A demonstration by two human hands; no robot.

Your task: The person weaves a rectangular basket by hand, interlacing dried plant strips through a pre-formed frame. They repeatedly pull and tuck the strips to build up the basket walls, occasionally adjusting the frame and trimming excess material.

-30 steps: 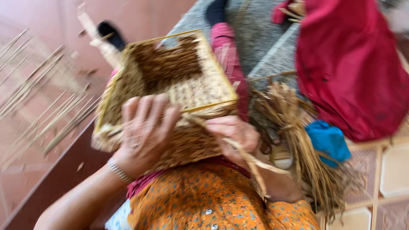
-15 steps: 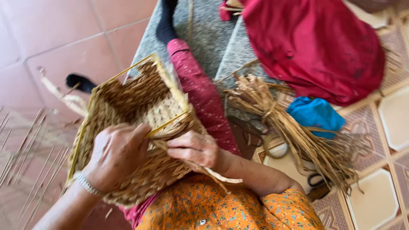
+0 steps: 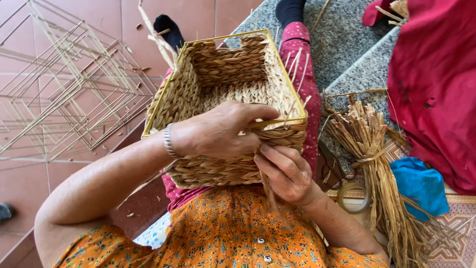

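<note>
**Basket on the lap, both hands at its near wall**

Basket [image 3: 223, 94] of plaited straw, boxy and built on a thin yellow wire frame, rests tilted on the person's lap with its open mouth facing up and away. Its far wall has a notch cut at the top; loose straw ends stand up along the right rim.

The left hand [image 3: 218, 131] lies over the near rim, fingers together and curled across the top edge, thumb on the outer wall, clamped on the basket. A metal bracelet [image 3: 168, 140] circles that wrist.

The right hand [image 3: 287, 171] sits just below it against the outer wall, fingers bent together and pinched on a straw strand [image 3: 267, 191] that hangs down from the weave toward the orange floral dress [image 3: 223, 238] (how far the strand is worked into the wall cannot be told).

To the right, a tied straw bundle [image 3: 377, 164] lies on the tiled floor, with a tape roll [image 3: 353, 197] touching its left side and a blue cloth [image 3: 421, 186] just beside its right. A red cloth [image 3: 436, 84] fills the upper right. At the left, several bare wire frames [image 3: 64, 94] are stacked on the reddish tiles, well apart from the basket.
</note>
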